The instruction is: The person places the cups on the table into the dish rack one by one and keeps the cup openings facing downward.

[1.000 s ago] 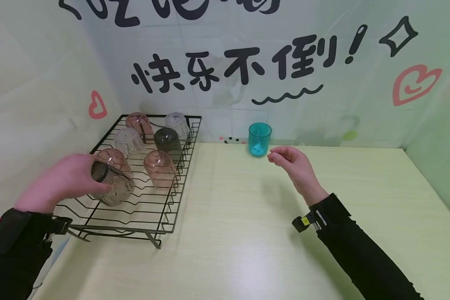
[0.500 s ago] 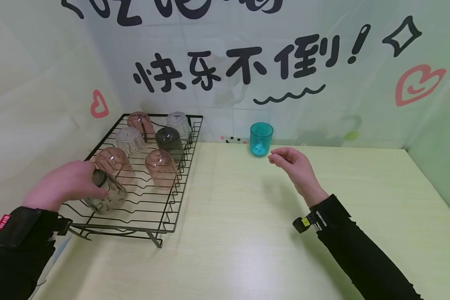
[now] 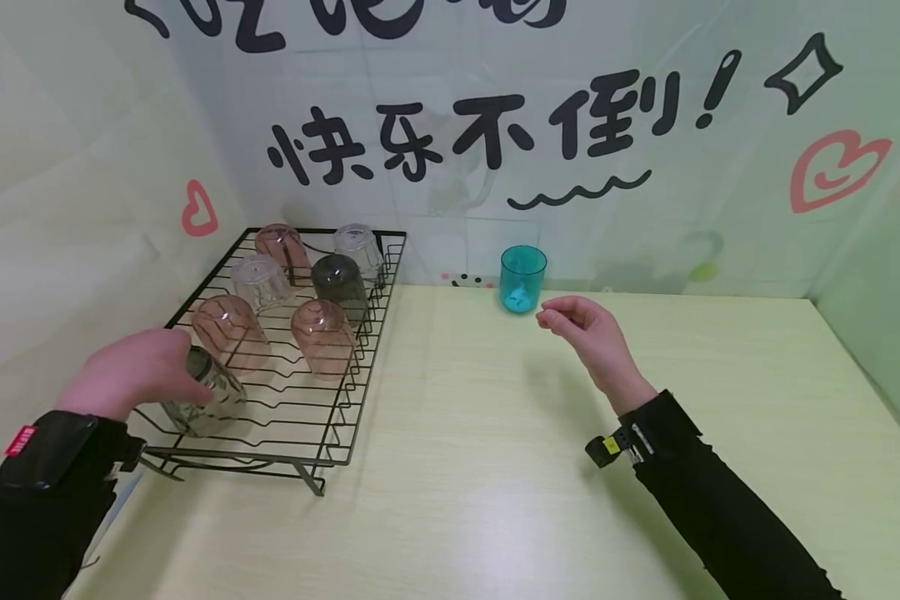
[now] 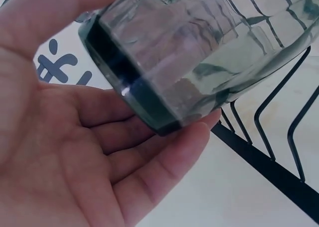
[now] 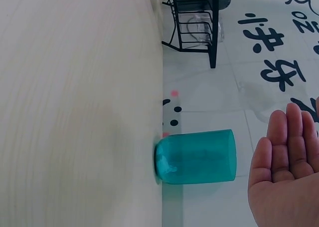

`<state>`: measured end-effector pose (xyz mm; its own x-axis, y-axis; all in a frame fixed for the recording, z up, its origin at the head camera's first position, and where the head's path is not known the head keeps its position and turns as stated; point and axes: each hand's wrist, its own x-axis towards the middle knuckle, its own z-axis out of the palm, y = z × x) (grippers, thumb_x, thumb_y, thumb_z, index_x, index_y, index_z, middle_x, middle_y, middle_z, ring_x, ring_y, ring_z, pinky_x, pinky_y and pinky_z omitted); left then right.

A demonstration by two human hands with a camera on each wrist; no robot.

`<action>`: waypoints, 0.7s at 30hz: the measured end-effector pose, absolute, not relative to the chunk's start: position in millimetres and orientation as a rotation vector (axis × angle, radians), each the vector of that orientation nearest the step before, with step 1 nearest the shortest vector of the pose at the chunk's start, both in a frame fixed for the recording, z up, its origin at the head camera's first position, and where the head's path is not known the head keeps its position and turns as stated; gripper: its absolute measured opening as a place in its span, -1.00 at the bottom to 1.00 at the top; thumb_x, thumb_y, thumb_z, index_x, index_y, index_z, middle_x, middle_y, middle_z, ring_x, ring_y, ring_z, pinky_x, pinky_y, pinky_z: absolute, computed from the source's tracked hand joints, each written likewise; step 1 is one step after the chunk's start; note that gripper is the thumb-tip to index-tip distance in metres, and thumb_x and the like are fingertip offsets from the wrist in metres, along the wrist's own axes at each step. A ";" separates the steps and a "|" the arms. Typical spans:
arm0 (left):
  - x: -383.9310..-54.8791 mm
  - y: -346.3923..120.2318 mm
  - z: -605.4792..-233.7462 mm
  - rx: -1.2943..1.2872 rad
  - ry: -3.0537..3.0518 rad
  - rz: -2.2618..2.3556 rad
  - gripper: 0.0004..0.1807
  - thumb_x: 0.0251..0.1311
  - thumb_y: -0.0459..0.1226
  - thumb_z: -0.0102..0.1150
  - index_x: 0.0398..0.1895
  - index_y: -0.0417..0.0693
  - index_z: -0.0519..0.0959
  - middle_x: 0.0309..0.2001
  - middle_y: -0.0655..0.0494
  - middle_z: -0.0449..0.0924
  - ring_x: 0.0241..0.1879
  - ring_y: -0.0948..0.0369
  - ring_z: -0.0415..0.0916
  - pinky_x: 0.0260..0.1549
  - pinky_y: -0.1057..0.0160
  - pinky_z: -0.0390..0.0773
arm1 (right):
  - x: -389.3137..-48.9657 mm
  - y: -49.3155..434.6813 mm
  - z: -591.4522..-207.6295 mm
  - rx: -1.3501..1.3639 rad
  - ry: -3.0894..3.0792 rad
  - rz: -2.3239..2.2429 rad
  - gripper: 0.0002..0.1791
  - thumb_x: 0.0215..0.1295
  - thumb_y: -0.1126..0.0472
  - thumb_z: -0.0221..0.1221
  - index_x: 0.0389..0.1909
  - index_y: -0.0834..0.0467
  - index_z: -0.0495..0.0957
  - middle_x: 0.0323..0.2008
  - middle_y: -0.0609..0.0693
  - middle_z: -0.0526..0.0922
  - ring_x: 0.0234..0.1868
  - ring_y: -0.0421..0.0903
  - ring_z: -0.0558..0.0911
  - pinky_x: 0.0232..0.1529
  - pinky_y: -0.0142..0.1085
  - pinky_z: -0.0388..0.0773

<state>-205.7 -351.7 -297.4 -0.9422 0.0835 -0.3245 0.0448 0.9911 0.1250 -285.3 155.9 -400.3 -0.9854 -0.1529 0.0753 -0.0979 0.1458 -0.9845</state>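
Observation:
At the near left of a black wire rack (image 3: pixel 249 457), my left hand (image 3: pixel 138 375) grips a clear, faintly green drinking glass (image 3: pixel 221 407) around its thick base. The glass is tilted, base up, its mouth toward the wires; I cannot tell if its rim touches them. In the left wrist view, fingers (image 4: pixel 172 167) curl along the underside of the glass (image 4: pixel 194 52). My right hand (image 3: pixel 588 337) hovers above the table holding nothing, fingers relaxed. Close by it, a teal cup (image 3: pixel 522 279) stands upright at the table's back; the right wrist view shows this cup (image 5: pixel 197 157) apart from the hand.
Upturned on the rack are several other glasses: pink ones (image 3: pixel 228 329) (image 3: pixel 321 337) (image 3: pixel 281 248), clear ones (image 3: pixel 258 283) (image 3: pixel 356 246) and a dark grey one (image 3: pixel 337 283). A printed wall sheet (image 3: pixel 450 196) rises behind the table (image 3: pixel 450 500).
My left hand has brought the clear glass down and toward the rack's near left corner, away from the pink glass behind it. My right hand has stayed in place.

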 end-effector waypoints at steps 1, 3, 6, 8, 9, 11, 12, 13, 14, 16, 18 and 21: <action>-206.0 -351.5 -297.4 0.092 2.800 0.161 -0.45 -0.07 -0.02 0.47 -0.39 -0.26 0.40 -0.49 0.03 0.33 -0.49 0.08 0.30 -0.54 0.16 0.25 | -285.1 156.0 -400.3 -0.256 2.345 -2.010 -0.58 0.44 0.11 0.16 0.13 0.35 0.48 -0.02 0.09 0.63 -0.02 -0.12 0.61 0.20 -0.29 0.45; -206.6 -351.1 -297.2 0.088 2.801 0.156 -0.44 -0.07 -0.01 0.48 -0.37 -0.27 0.41 -0.47 0.02 0.36 -0.48 0.07 0.31 -0.54 0.15 0.28 | -284.8 155.8 -400.6 -0.255 2.343 -2.012 -0.58 0.45 0.12 0.16 0.14 0.35 0.48 -0.02 0.10 0.63 -0.02 -0.12 0.61 0.20 -0.29 0.45; -206.7 -350.2 -297.1 0.085 2.803 0.151 -0.44 -0.07 -0.01 0.48 -0.36 -0.29 0.42 -0.46 0.01 0.40 -0.47 0.07 0.33 -0.53 0.14 0.32 | -284.5 155.8 -400.8 -0.257 2.344 -2.014 -0.58 0.45 0.12 0.16 0.14 0.35 0.47 -0.03 0.09 0.63 -0.02 -0.12 0.61 0.20 -0.29 0.45; -206.5 -349.8 -297.3 0.081 2.804 0.153 -0.43 -0.08 -0.01 0.48 -0.36 -0.30 0.43 -0.46 0.00 0.41 -0.47 0.06 0.34 -0.53 0.14 0.33 | -285.0 155.6 -401.5 -0.262 2.344 -2.016 -0.58 0.45 0.12 0.16 0.13 0.35 0.48 -0.03 0.08 0.63 -0.03 -0.12 0.61 0.20 -0.29 0.45; -206.4 -349.7 -297.6 0.079 2.804 0.157 -0.43 -0.08 -0.01 0.49 -0.36 -0.30 0.43 -0.46 0.00 0.41 -0.47 0.06 0.34 -0.54 0.14 0.33 | -285.2 155.6 -401.8 -0.265 2.346 -2.016 -0.59 0.45 0.12 0.16 0.13 0.35 0.48 -0.04 0.08 0.64 -0.03 -0.12 0.61 0.19 -0.30 0.46; -206.2 -349.5 -297.7 0.079 2.807 0.157 -0.42 -0.08 -0.01 0.49 -0.35 -0.31 0.43 -0.45 0.00 0.42 -0.47 0.06 0.35 -0.54 0.14 0.34 | -285.2 155.6 -402.1 -0.268 2.344 -2.019 -0.59 0.45 0.13 0.16 0.13 0.35 0.48 -0.05 0.07 0.64 -0.03 -0.13 0.61 0.18 -0.32 0.46; -206.2 -349.4 -297.8 0.079 2.807 0.158 -0.42 -0.09 -0.01 0.49 -0.35 -0.32 0.43 -0.45 0.00 0.42 -0.47 0.06 0.35 -0.54 0.14 0.34 | -285.2 155.4 -402.3 -0.269 2.343 -2.021 -0.60 0.45 0.14 0.16 0.13 0.35 0.48 -0.05 0.06 0.64 -0.04 -0.13 0.61 0.17 -0.32 0.47; -206.2 -349.3 -297.9 0.077 2.807 0.159 -0.41 -0.09 -0.01 0.49 -0.34 -0.32 0.43 -0.45 -0.01 0.43 -0.47 0.06 0.36 -0.54 0.14 0.35 | -285.1 155.1 -402.5 -0.270 2.339 -2.025 -0.60 0.45 0.14 0.16 0.13 0.35 0.48 -0.06 0.06 0.64 -0.04 -0.13 0.62 0.16 -0.33 0.48; -206.4 -349.4 -297.9 0.074 2.806 0.158 -0.40 -0.09 0.00 0.49 -0.33 -0.33 0.43 -0.44 -0.01 0.44 -0.47 0.06 0.36 -0.54 0.13 0.36 | -285.0 154.9 -402.4 -0.272 2.337 -2.026 -0.60 0.45 0.15 0.16 0.13 0.35 0.48 -0.06 0.06 0.64 -0.04 -0.13 0.62 0.15 -0.34 0.48; -206.6 -349.2 -297.6 0.066 2.802 0.158 -0.39 -0.08 0.00 0.49 -0.31 -0.35 0.43 -0.43 -0.02 0.45 -0.46 0.06 0.38 -0.54 0.13 0.38 | -284.8 154.2 -402.4 -0.273 2.330 -2.033 -0.61 0.45 0.15 0.16 0.12 0.35 0.48 -0.06 0.05 0.64 -0.05 -0.14 0.62 0.13 -0.35 0.49; -206.6 -349.0 -297.3 0.058 2.794 0.161 -0.40 -0.07 0.00 0.48 -0.33 -0.33 0.43 -0.45 -0.01 0.42 -0.46 0.06 0.36 -0.55 0.14 0.35 | -284.5 153.4 -402.1 -0.276 2.324 -2.040 -0.61 0.44 0.15 0.17 0.12 0.35 0.48 -0.06 0.06 0.64 -0.05 -0.13 0.62 0.12 -0.35 0.49; -206.1 -348.7 -296.5 0.055 2.786 0.169 -0.40 -0.07 0.02 0.48 -0.35 -0.31 0.42 -0.46 0.00 0.39 -0.47 0.07 0.34 -0.56 0.15 0.32 | -284.2 152.5 -401.8 -0.275 2.316 -2.044 -0.60 0.44 0.15 0.17 0.13 0.36 0.48 -0.06 0.07 0.64 -0.05 -0.13 0.62 0.13 -0.35 0.49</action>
